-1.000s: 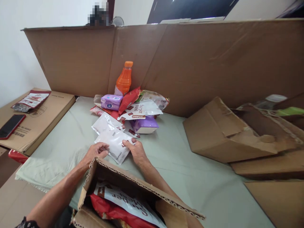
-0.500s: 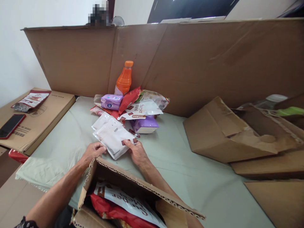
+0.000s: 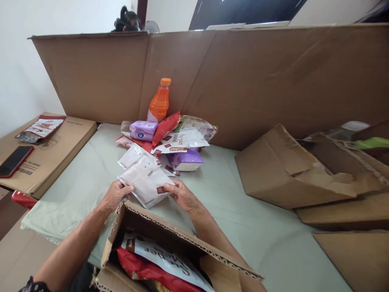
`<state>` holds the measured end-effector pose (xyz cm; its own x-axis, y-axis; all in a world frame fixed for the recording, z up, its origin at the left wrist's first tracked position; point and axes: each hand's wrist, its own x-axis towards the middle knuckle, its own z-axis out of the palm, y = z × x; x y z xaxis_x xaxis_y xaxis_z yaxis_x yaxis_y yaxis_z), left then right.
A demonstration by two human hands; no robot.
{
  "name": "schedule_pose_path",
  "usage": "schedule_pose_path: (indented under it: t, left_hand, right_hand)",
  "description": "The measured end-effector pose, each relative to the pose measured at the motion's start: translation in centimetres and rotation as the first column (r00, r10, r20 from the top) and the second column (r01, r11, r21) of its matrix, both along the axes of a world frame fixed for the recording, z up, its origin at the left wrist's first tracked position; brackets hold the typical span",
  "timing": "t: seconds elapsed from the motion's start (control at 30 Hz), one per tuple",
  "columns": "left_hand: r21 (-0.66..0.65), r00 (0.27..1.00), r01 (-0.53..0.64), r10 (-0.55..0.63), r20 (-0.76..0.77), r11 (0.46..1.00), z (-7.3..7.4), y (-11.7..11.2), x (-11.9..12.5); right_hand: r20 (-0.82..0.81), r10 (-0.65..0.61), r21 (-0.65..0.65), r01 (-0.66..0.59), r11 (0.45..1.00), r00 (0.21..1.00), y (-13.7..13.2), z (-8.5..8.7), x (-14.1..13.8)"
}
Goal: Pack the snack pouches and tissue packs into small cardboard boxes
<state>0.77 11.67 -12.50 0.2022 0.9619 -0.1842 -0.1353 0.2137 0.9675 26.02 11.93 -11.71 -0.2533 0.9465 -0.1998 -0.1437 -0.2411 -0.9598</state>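
Observation:
A white food pouch with a barcode and brown squares is held between my two hands. My left hand pinches its left edge, and my right hand grips the opposite side, thumb on top. Under and behind it lies another white pouch. Close in front of me an open cardboard box holds a "Super Meal" pouch and a red packet. Beyond my hands sits a pile with a purple tissue pack, a red packet, a second "Super Meal" pouch and a purple-and-white pack.
An orange drink bottle stands against a tall cardboard panel. On the right are opened cardboard boxes. At left, a flat carton carries a phone and a foil pouch. A person's head shows behind the panel.
My left hand has taken hold of the pouch's left edge. My right hand has moved slightly right, and the pouch has turned a little and come nearer me.

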Motion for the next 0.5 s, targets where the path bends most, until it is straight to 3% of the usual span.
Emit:
schedule_pose_path:
  t: [0.27, 0.37, 0.5]
  left_hand:
    - [0.012, 0.997, 0.069, -0.069, 0.016, 0.998, 0.6, -0.2, -0.1]
    - [0.019, 0.993, 0.118, -0.119, 0.027, 0.993, 1.1, -0.4, -0.1]
    - [0.007, 0.98, 0.193, -0.194, 0.043, 0.981, 1.4, -1.0, 0.2]
  right_hand:
    - [0.126, 0.195, 0.05, -0.203, 0.978, 0.973, -0.1, 3.0, 2.5]
    - [0.119, 0.194, 0.03, -0.199, 0.98, 0.974, -0.2, 3.7, 2.2]
    - [0.096, 0.11, -0.073, -0.103, 0.992, 0.989, -0.7, 3.8, 1.2]
